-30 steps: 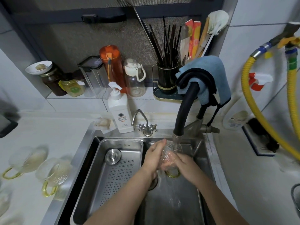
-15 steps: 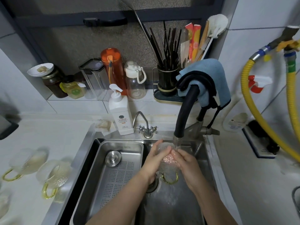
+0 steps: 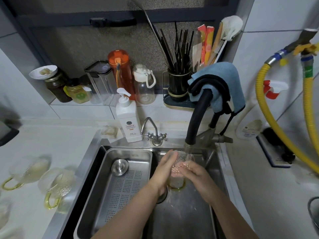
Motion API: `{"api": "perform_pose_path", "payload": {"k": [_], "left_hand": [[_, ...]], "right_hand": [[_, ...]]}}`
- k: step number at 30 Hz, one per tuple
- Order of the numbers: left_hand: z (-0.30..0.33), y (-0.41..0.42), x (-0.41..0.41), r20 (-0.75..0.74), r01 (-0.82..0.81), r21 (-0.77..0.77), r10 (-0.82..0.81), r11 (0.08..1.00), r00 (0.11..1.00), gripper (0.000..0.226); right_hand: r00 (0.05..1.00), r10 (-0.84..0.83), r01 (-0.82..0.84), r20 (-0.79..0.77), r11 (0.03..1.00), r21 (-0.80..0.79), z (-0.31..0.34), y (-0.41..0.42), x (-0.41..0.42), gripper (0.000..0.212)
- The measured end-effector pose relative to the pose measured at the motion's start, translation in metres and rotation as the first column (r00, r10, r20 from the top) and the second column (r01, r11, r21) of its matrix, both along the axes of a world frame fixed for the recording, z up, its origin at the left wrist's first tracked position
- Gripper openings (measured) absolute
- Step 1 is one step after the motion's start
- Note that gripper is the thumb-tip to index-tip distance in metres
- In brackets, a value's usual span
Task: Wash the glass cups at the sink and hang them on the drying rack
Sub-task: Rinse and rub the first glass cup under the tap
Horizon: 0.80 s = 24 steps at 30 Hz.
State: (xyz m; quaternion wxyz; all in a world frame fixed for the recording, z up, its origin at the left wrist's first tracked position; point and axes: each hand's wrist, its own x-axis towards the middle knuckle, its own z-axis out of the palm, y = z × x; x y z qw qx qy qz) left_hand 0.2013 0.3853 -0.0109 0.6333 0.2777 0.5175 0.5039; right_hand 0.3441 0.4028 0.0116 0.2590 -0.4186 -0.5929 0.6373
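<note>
- Two bare forearms reach in from the bottom edge and meet over the right-hand basin of the steel sink.
- Between them sits one textured glass cup, held directly under the water running from the black faucet spout; its yellow-tinted handle hangs down below the palms.
- Left hand is cupped flat against the near-left side of the cup, fingers extended upward along the glass.
- Right hand wraps the cup from the right, fingers curled under and around it, so both hands grip the same cup.
- Left of the hands, a perforated steel drain tray fills the other half of the sink, with a round strainer lid lying in it.
- On the white counter to the left, two more glass cups lie on their sides, well apart from the sink; whether they are washed cannot be told.
- Farther back stand a white pump bottle of detergent and a small chrome tap.
- No drying rack shows clearly, so by my judgement the task is early: one cup mid-rinse, hanging not yet begun.
</note>
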Motion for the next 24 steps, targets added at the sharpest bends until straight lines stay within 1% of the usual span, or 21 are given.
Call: {"api": "perform_pose_path", "payload": {"k": [1,2,3,4,6,8,10,11,13,14,15,17,19,20,22,24], "left_hand": [[-0.002,-0.001,-0.002,0.016,0.015,-0.021,-0.015,1.000,1.000,0.043],[-0.006,-0.001,-0.004,0.026,0.019,-0.045,-0.017,0.999,1.000,0.060],[-0.008,-0.002,-0.005,0.034,0.015,-0.057,-0.013,0.998,0.999,0.071],[-0.009,-0.002,-0.005,0.037,0.003,-0.052,-0.002,0.999,0.999,0.073],[-0.008,0.000,-0.004,0.038,-0.031,-0.064,0.033,0.998,0.999,0.073],[-0.006,0.001,-0.005,0.065,-0.039,-0.110,0.047,0.993,0.997,0.073],[-0.002,-0.001,-0.006,0.091,-0.014,-0.133,0.026,0.991,0.996,0.065],[-0.004,-0.002,-0.007,0.094,0.004,-0.137,0.009,0.991,0.996,0.067],[-0.009,-0.007,-0.008,0.085,0.039,-0.113,-0.029,0.993,0.996,0.081],[-0.009,-0.010,-0.007,0.087,0.045,-0.090,-0.037,0.995,0.996,0.085],[-0.009,-0.012,-0.006,0.092,0.047,-0.062,-0.041,0.997,0.995,0.085],[-0.013,-0.017,-0.005,0.085,0.050,-0.019,-0.048,0.999,0.995,0.081],[-0.012,-0.019,-0.006,0.058,0.051,0.010,-0.052,0.999,0.997,0.076],[-0.012,-0.018,-0.006,0.035,0.040,0.006,-0.040,0.999,0.999,0.074],[-0.009,-0.014,-0.008,-0.010,0.044,-0.041,-0.045,0.998,0.999,0.075],[-0.005,-0.011,-0.009,-0.059,0.043,-0.073,-0.047,0.996,0.997,0.077]], "right_hand": [[1.000,-0.010,0.010,0.005,1.000,0.015,-0.001,0.000,0.000,0.031],[0.999,-0.038,0.039,-0.017,0.999,0.023,-0.002,0.001,0.001,0.031],[0.996,-0.075,0.076,-0.042,0.997,0.015,-0.003,0.002,0.000,0.030],[0.992,-0.107,0.108,-0.061,0.994,-0.001,-0.004,0.002,-0.001,0.030],[0.989,-0.129,0.127,-0.076,0.991,-0.031,-0.006,0.000,-0.004,0.025],[0.992,-0.104,0.099,-0.072,0.992,-0.074,-0.009,-0.001,-0.004,0.020],[0.994,-0.079,0.071,-0.075,0.993,-0.094,-0.009,0.001,-0.002,0.022],[0.992,-0.093,0.084,-0.090,0.991,-0.101,-0.008,0.002,-0.002,0.023],[0.975,-0.177,0.159,-0.138,0.979,-0.128,-0.004,0.006,-0.003,0.024],[0.958,-0.234,0.205,-0.167,0.963,-0.173,-0.002,0.008,-0.004,0.023],[0.941,-0.275,0.227,-0.197,0.945,-0.234,0.000,0.009,-0.007,0.023],[0.927,-0.296,0.208,-0.232,0.917,-0.341,0.003,0.011,-0.009,0.025],[0.932,-0.234,0.114,-0.277,0.914,-0.389,0.005,0.013,-0.008,0.029],[0.929,-0.195,0.063,-0.313,0.920,-0.386,0.008,0.012,-0.007,0.029],[0.929,-0.123,-0.002,-0.349,0.941,-0.338,0.008,0.010,-0.006,0.030],[0.947,-0.072,-0.009,-0.312,0.968,-0.251,0.008,0.007,-0.004,0.031]]}}
